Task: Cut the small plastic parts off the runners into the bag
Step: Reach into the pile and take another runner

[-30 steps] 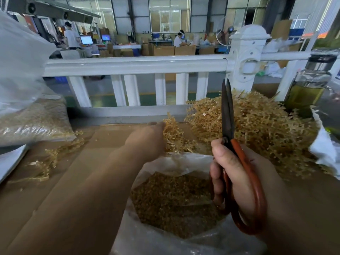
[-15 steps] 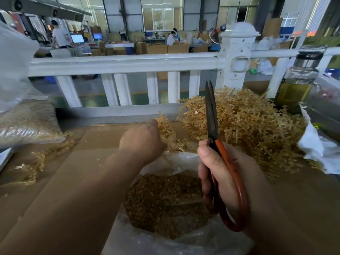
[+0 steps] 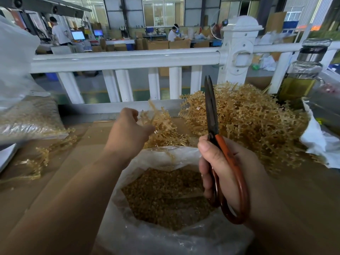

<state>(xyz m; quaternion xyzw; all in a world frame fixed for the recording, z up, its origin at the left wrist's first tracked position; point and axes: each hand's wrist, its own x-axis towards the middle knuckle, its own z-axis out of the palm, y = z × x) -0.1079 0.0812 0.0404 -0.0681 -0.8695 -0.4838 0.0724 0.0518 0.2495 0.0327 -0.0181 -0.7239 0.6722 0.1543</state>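
Note:
A clear plastic bag (image 3: 165, 153) stands open at the bottom centre, partly filled with small tan plastic parts (image 3: 165, 196). Behind it lies a small heap of tan runners (image 3: 165, 133), and a big pile of runners (image 3: 248, 126) sits to the right. My left hand (image 3: 128, 131) reaches over the bag's far rim and pinches a runner (image 3: 158, 118) from the small heap, which is lifted and blurred. My right hand (image 3: 226, 168) grips red-handled scissors (image 3: 211, 115) above the bag's right side, blades together and pointing up.
A white railing (image 3: 128, 59) runs along the table's far edge. A sealed bag of parts (image 3: 27, 122) lies at the left, with loose runners (image 3: 36, 159) on the cardboard near it. A glass bottle (image 3: 301, 78) and white crumpled plastic (image 3: 320, 142) stand at the right.
My left hand has opened its grip slightly and lifted a runner up off the small heap. The scissors have stayed upright in my right hand.

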